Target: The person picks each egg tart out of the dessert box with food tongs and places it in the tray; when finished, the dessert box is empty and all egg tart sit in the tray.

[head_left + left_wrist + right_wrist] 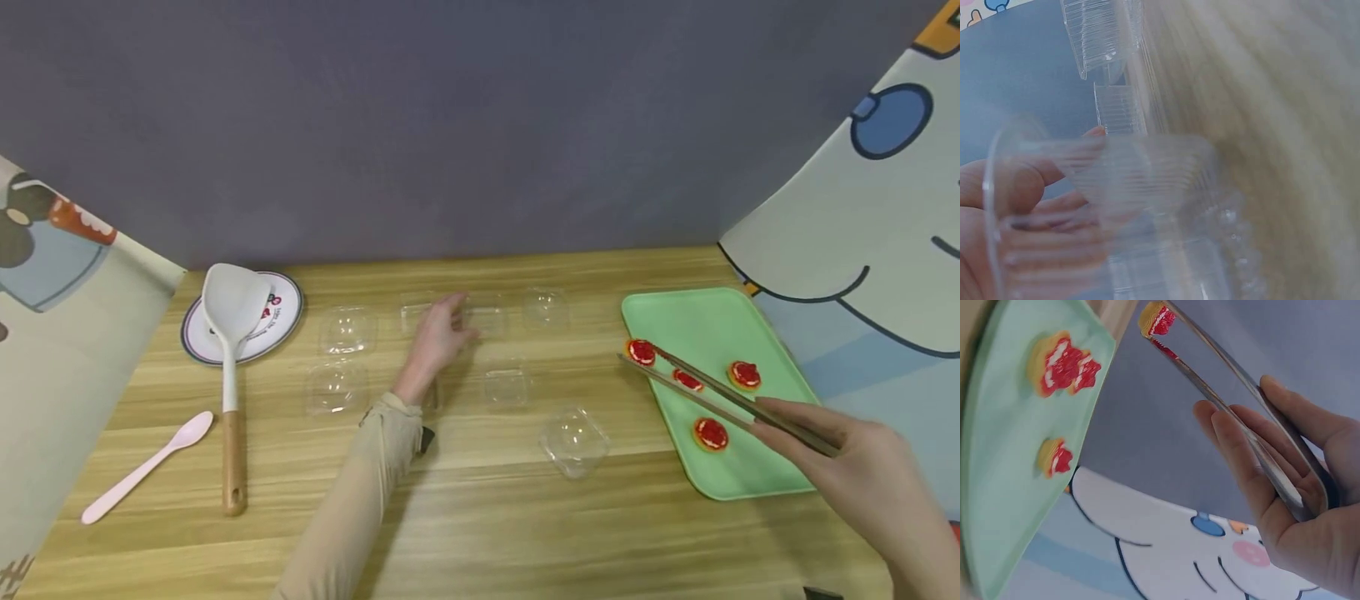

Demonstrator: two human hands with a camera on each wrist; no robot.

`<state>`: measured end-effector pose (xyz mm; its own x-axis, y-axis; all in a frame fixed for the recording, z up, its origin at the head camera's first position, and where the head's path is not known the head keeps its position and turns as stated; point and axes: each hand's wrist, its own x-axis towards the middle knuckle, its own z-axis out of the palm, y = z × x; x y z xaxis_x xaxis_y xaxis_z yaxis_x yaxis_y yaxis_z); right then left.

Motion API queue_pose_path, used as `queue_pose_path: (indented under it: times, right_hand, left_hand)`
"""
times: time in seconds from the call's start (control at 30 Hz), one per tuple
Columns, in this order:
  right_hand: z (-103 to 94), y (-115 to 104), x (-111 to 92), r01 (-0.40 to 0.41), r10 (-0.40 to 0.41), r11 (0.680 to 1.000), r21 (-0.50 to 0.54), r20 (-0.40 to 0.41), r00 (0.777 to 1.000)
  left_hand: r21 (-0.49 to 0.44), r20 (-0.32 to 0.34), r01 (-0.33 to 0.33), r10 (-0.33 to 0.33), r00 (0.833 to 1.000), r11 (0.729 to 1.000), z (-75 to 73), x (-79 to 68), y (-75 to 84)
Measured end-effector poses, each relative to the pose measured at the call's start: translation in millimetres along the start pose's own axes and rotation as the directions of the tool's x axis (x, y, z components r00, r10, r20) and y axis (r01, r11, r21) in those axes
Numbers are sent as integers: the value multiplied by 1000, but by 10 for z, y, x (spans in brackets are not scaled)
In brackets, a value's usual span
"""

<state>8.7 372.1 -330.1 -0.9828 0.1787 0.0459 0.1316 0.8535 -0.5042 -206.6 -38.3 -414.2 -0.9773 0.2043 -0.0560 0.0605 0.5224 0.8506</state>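
My right hand (873,471) holds metal tongs (720,406) over the green tray (757,467). Between the tong tips is a small red-topped tart (1157,320), raised at the tray's left edge. Three more tarts (710,434) lie on the tray. My left hand (438,337) reaches among clear plastic containers at the back of the table, its fingers extended beside one container (486,317). In the left wrist view another clear container (1166,169) stands in front of the hand, and the fingers show through its wall.
Several more clear containers (574,442) are spread over the wooden table (480,533). At left, a white spatula (228,375) with a wooden handle leans over an oval plate (288,321), with a pink spoon (150,467) nearby. A grey wall (450,125) closes the back.
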Motion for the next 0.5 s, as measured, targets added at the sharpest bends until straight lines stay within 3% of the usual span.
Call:
queue_pose_path:
  times: [0.3,0.5]
  right_hand:
    - [-36,116,-200,-173,172,984,-48,-7,985]
    - [-3,253,-355,-280,279,960,-25,-39,960]
  left_hand:
    - [10,7,8,-9,1000,1000,24,-1,5]
    - [14,17,5,-5,1000,1000,44,2,15]
